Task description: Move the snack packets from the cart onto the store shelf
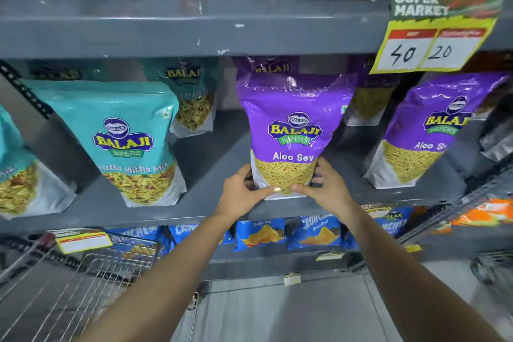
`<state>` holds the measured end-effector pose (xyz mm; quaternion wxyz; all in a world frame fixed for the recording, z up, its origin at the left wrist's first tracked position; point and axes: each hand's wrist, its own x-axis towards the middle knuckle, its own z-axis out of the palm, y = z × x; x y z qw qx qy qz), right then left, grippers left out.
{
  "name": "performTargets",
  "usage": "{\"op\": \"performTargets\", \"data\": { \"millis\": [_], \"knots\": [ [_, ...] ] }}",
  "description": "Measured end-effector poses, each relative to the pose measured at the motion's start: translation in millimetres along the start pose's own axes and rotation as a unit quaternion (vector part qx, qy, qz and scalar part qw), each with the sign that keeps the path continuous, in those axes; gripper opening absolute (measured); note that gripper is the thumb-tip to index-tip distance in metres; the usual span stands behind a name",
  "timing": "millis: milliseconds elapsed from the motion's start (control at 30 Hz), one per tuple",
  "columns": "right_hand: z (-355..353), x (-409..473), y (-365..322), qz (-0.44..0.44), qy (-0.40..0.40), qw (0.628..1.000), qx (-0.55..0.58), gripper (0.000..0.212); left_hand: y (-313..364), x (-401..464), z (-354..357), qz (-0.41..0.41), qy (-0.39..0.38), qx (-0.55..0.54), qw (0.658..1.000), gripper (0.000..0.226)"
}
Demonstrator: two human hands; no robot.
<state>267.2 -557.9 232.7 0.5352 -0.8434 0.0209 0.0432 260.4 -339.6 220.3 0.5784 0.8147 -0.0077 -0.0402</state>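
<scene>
Held packet: purple plastic "Balaji Wafers Aloo Sev" pouch (291, 130), upright at grey metal shelf (194, 169) front edge
Left hand (241, 191): gripping pouch's lower left
Right hand (327, 189): gripping lower right
Price tag (433, 44): "Super Market", 40, 20

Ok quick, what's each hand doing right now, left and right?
Left hand: closed on the lower left corner of the purple Aloo Sev packet.
Right hand: closed on the same packet's lower right corner, at the shelf's front edge.

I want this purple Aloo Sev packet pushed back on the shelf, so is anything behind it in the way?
Yes. Another purple packet stands right behind the Aloo Sev packet that both hands, left hand and right hand, hold at its base. Only its top shows, so the gap between them cannot be judged.
</scene>
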Motion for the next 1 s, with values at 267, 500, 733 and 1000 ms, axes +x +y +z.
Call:
{"op": "performTargets", "data": {
  "millis": [267, 500, 733, 1000],
  "knots": [
    [-19, -6, -24, 0.01, -0.038, 0.994, 0.102, 0.07, 26, -9, -16, 0.019, -0.014, -0.064, 0.998, 0.066],
    [-72, 18, -114, -0.068, 0.063, 0.946, 0.311, 0.026, 122, 17, -58, 0.16, 0.148, -0.213, 0.952, 0.014],
    [-57, 12, -92, -0.048, 0.027, 0.953, 0.297, 0.041, 87, 10, -46, 0.066, 0.076, -0.226, 0.969, 0.068],
    [-18, -5, -19, 0.002, -0.07, 0.993, 0.092, 0.063, 17, -19, -11, -0.057, -0.029, -0.11, 0.992, 0.063]
  ]
}}
